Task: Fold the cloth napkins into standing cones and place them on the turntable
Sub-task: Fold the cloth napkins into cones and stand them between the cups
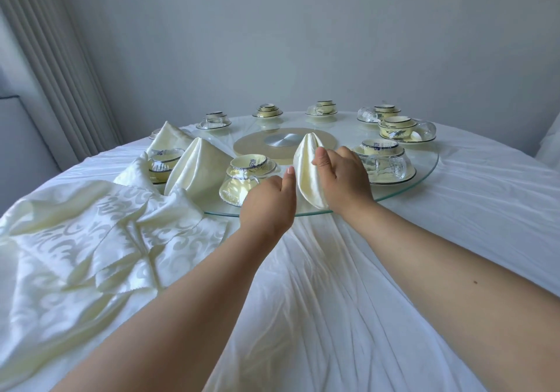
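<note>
A cream satin napkin folded into a cone [307, 173] stands at the near edge of the glass turntable [424, 176]. My right hand [342, 179] grips its right side, thumb on the front fold. My left hand [269, 201] is at the cone's left side, with the thumb tip touching the cloth and the fingers hidden. Another cone [194, 167] stands on the turntable to the left, and a third cone [169, 138] stands further back left. Several unfolded patterned napkins [100, 234] lie in a heap on the table at the near left.
Stacked bowl, cup and saucer sets ring the turntable, one [245, 176] right beside my left hand and one with a glass cup [385, 161] just behind my right hand. A metal hub [285, 140] marks the centre. A white cloth [348, 285] covers the round table.
</note>
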`<state>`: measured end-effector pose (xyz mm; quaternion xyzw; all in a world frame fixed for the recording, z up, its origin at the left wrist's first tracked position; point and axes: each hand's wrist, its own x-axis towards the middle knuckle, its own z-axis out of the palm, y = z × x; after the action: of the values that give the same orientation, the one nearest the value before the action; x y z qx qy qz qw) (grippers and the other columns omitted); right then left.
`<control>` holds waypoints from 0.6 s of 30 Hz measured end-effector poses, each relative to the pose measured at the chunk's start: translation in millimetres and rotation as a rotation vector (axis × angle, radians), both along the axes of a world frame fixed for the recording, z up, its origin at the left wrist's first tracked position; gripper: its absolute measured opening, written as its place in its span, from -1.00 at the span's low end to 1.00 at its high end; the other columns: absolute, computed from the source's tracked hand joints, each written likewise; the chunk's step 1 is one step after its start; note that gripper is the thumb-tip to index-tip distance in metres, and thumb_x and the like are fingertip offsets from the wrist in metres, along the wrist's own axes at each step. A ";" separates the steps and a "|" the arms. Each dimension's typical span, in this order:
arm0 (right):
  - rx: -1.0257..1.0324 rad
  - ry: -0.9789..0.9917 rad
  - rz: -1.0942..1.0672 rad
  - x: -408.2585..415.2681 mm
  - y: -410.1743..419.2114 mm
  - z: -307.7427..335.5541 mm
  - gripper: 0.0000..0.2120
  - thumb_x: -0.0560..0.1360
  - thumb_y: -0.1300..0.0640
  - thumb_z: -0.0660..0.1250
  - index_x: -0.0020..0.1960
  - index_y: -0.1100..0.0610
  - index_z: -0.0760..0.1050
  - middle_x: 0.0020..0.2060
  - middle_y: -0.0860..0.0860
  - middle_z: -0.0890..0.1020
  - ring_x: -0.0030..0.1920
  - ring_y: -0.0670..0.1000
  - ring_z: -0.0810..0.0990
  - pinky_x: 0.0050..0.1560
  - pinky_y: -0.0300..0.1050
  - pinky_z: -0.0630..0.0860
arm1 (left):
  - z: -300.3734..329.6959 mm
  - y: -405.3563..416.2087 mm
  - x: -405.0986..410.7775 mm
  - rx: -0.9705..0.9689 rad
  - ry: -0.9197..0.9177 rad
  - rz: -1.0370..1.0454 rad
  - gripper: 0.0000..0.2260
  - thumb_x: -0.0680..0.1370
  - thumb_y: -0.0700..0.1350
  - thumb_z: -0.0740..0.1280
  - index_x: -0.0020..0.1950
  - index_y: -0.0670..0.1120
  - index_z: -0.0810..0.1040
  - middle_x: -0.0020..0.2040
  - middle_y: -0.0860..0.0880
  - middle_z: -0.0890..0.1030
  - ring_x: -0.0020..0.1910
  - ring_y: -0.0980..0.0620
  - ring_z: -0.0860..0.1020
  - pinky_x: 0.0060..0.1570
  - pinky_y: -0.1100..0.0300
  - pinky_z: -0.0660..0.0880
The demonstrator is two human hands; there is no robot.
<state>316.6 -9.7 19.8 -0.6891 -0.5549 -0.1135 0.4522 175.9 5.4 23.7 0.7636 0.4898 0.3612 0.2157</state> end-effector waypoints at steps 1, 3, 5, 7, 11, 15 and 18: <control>0.020 -0.004 0.040 -10.3 -1.0 1.3 -0.24 0.48 -0.30 -0.23 -0.06 0.20 0.58 -0.09 0.14 0.53 0.06 0.12 0.45 -0.02 -0.09 0.31 | -0.3 -2.2 -13.5 0.014 -0.004 0.016 -0.56 0.63 0.14 0.03 -0.35 -0.08 0.28 -0.39 -0.02 0.42 -0.30 -0.07 0.43 -0.29 0.10 0.31; 0.024 0.007 0.144 -36.0 -3.6 2.4 -0.28 0.50 -0.28 -0.19 -0.08 0.21 0.57 -0.09 0.13 0.55 0.04 0.11 0.47 -0.01 -0.09 0.36 | -3.5 -5.7 -45.6 0.041 0.006 0.053 -0.66 0.61 0.08 0.13 -0.32 -0.04 0.36 -0.33 -0.01 0.46 -0.25 -0.05 0.46 -0.30 0.13 0.32; 0.000 0.054 0.284 -65.6 -7.1 -0.2 -0.37 0.55 -0.21 -0.11 -0.09 0.23 0.55 -0.11 0.10 0.56 0.01 0.09 0.49 0.01 -0.06 0.41 | -10.1 -4.9 -84.1 0.091 0.044 0.119 -0.77 0.58 0.07 0.20 -0.17 0.00 0.53 -0.13 -0.02 0.52 -0.07 -0.03 0.51 -0.13 0.13 0.41; -0.056 0.137 0.415 -91.8 -10.4 -4.6 -0.43 0.62 -0.16 -0.05 -0.10 0.22 0.57 -0.18 -0.02 0.54 -0.01 0.05 0.50 0.02 -0.07 0.41 | -16.4 -0.5 -124.4 0.162 0.065 0.202 -0.78 0.56 0.08 0.25 -0.04 -0.02 0.60 0.02 -0.04 0.52 0.08 -0.05 0.49 0.07 0.09 0.42; -0.242 0.357 0.526 -132.3 -11.8 -18.5 -0.48 0.62 -0.17 0.01 -0.11 0.15 0.60 -0.30 -0.14 0.49 -0.14 -0.07 0.48 -0.07 -0.16 0.35 | -25.4 14.8 -206.8 0.269 0.201 0.394 -0.70 0.56 0.14 0.24 0.06 -0.04 0.62 0.12 -0.08 0.55 0.20 -0.11 0.42 0.16 0.07 0.32; -0.351 0.473 0.536 -150.8 -6.8 -35.5 -0.50 0.59 -0.24 0.04 -0.21 0.05 0.58 -0.32 -0.11 0.51 -0.16 -0.04 0.49 0.04 -0.08 0.44 | -34.9 36.7 -255.5 0.074 0.364 0.445 -0.60 0.56 0.19 0.21 0.21 -0.06 0.52 0.26 -0.08 0.51 0.28 -0.14 0.38 0.18 0.04 0.37; -0.440 0.473 0.521 -156.5 -7.3 -45.3 -0.48 0.59 -0.24 0.03 -0.21 0.06 0.59 -0.33 -0.07 0.51 -0.21 -0.03 0.49 0.00 -0.10 0.43 | -43.6 45.5 -268.8 -0.004 0.404 0.457 -0.72 0.54 0.18 0.24 -0.04 -0.03 0.50 0.04 -0.09 0.59 0.09 -0.17 0.50 -0.06 0.08 0.45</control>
<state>160.1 -17.0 -25.5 -0.6130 -0.6023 0.2874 0.4229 -92.8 51.0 -19.8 0.6894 0.6828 0.2402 0.0285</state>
